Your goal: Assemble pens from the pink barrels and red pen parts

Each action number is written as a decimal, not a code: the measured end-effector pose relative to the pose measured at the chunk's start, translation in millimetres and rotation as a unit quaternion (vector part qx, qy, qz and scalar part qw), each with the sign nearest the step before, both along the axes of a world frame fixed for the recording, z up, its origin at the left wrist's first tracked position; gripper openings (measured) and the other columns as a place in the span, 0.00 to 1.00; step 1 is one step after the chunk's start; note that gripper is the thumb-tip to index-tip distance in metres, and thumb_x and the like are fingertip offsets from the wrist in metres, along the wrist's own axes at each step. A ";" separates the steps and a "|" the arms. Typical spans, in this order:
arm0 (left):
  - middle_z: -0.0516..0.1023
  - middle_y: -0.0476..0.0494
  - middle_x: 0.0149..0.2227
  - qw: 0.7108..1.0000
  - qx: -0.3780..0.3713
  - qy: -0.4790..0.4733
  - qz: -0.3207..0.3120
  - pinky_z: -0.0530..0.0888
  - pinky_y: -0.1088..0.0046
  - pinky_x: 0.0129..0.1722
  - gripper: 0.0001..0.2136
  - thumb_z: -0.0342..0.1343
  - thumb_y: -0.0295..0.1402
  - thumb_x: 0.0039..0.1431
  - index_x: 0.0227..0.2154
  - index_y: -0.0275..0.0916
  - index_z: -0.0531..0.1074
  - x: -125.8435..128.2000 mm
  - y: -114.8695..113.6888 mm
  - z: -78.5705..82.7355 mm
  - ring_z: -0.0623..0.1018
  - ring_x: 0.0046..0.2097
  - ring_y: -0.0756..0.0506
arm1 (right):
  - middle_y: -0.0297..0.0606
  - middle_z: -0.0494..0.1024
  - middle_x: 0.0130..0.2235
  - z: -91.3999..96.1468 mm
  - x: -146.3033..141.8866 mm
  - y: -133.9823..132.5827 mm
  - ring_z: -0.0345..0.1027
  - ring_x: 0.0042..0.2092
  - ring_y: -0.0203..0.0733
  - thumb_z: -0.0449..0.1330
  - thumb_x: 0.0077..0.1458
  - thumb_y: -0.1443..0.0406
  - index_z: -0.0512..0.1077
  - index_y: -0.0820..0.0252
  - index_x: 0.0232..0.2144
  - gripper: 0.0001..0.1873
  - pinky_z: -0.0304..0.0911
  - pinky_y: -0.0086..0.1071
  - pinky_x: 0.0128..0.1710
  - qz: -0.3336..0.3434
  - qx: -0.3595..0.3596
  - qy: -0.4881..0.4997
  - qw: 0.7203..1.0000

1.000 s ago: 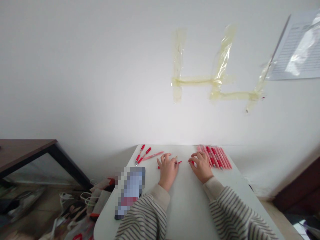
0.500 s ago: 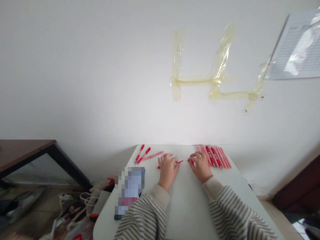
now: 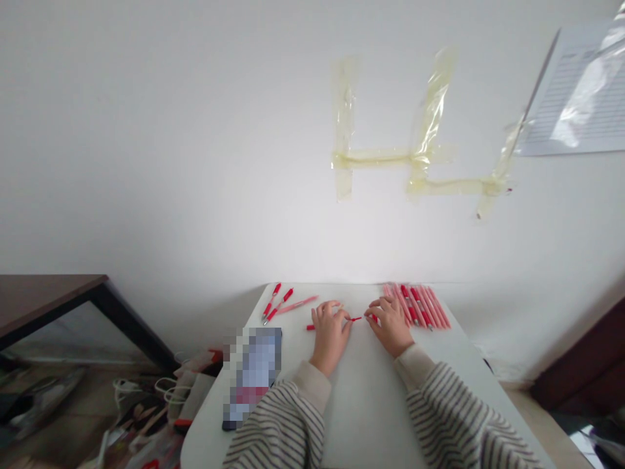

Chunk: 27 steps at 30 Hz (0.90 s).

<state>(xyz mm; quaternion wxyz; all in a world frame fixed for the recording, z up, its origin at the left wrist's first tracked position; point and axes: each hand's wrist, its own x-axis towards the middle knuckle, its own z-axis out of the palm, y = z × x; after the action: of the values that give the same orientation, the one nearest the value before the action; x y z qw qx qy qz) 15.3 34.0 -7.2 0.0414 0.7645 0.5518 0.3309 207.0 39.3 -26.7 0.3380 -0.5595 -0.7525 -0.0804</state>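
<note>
By the desk's (image 3: 364, 397) far edge, fingers of the left hand (image 3: 331, 333) pinch a thin red refill (image 3: 357, 318); those of the right hand (image 3: 393, 326) seemingly grip a red pen part (image 3: 375, 318).

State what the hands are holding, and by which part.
The left hand grips a thin red pen part around its middle, both ends sticking out. The right hand pinches a small red piece in its fingertips; where cannot be told.

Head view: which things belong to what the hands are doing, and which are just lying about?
In use: left hand, right hand, thin red pen part between them, pen row, loose pens.
Lying about: phone, wall tape, paper sheet, floor bags.
</note>
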 end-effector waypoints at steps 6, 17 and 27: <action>0.69 0.43 0.53 1.000 -0.010 -0.004 0.001 0.59 0.45 0.62 0.05 0.60 0.30 0.57 0.35 0.44 0.78 0.1 -0.2 -0.2 0.64 0.57 0.38 | 0.40 0.78 0.45 2.7 -0.8 -2.0 0.59 0.54 0.53 0.61 0.60 0.65 0.80 0.53 0.36 0.06 0.58 0.50 0.57 0.009 -0.003 0.003 1.000; 0.69 0.42 0.52 1.000 -0.009 -0.010 0.007 0.60 0.47 0.61 0.06 0.58 0.29 0.58 0.36 0.44 0.78 -0.4 -0.4 0.3 0.65 0.57 0.38 | 0.40 0.78 0.45 4.9 -3.1 -3.7 0.60 0.55 0.53 0.61 0.59 0.67 0.79 0.51 0.35 0.07 0.57 0.50 0.58 0.022 -0.013 -0.013 1.000; 0.70 0.42 0.52 1.000 0.004 -0.016 0.012 0.62 0.48 0.60 0.05 0.59 0.29 0.58 0.36 0.44 0.78 -0.1 0.4 -1.9 0.66 0.56 0.38 | 0.41 0.78 0.45 3.7 -2.7 -2.7 0.59 0.55 0.52 0.60 0.59 0.67 0.79 0.53 0.36 0.07 0.59 0.50 0.57 0.036 -0.020 -0.007 0.999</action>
<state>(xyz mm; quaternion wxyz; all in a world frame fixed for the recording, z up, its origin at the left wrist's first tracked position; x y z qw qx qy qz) 15.2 34.4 -9.1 0.0430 0.7527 0.5585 0.3459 204.4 36.6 -22.9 0.3245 -0.5383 -0.7757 -0.0569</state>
